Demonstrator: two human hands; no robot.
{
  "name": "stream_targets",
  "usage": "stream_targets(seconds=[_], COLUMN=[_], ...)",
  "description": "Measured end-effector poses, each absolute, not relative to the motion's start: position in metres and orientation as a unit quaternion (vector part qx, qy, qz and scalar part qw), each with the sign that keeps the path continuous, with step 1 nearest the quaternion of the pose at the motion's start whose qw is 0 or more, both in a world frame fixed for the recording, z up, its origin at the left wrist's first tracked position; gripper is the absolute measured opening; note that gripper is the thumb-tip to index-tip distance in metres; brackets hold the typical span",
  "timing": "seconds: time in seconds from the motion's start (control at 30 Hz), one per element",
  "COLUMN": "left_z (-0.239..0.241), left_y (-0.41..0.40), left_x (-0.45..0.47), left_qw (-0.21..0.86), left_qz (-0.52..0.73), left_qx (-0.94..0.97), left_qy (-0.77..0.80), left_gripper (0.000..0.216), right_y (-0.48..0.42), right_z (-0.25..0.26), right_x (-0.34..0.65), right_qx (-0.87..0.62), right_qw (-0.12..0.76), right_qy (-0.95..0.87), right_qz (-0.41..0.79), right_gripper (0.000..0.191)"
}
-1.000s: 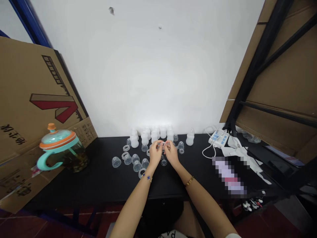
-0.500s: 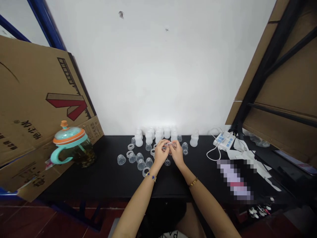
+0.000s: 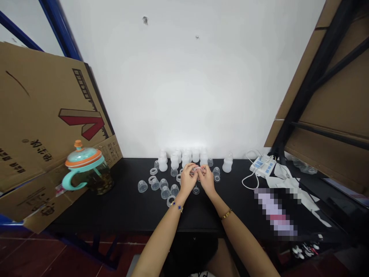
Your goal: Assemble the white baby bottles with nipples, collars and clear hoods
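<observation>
My left hand and my right hand meet above the black table. Between their fingertips they grip a small whitish bottle collar ring, partly covered by the fingers. Just below the hands a clear silicone bottle nipple lies on the table. To the left are several transparent bottle caps and loose collar rings. Behind the hands stand several white baby bottles. One more bottle stands apart on the right, past a clear cap and another nipple.
A teal-handled jug with an orange-rimmed lid stands at the left by a cardboard box. On the right lie a power strip with a white cable and crumpled white paper. A white wall closes off the back.
Both hands stay together on the collar ring, with only slight finger shifts. The whole view has moved a little; the things on the table keep their places.
</observation>
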State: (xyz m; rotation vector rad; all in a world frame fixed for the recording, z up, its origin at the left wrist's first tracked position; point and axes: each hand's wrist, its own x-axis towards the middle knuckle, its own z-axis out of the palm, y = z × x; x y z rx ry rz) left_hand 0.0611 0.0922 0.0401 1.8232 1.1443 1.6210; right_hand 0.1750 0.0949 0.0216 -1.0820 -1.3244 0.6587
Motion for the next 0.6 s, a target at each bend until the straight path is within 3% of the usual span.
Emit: stream_targets(seconds=[0.27,0.6], left_z=[0.031,0.036], left_y=[0.099,0.097], left_x=[0.057,0.058], left_qw=[0.156,0.155], left_qz=[0.585,0.573], left_qx=[0.67,0.684], left_qy=[0.429,0.424], left_gripper=[0.018,0.02], right_y=[0.099,0.096], right_z=[0.012,0.018], right_x=[0.172,0.174], right_qx=[-0.462,-0.463], right_qw=[0.595,0.595], right_qy=[-0.582,-0.575], right_qz=[0.306,0.317], right_gripper=[0.025,0.025])
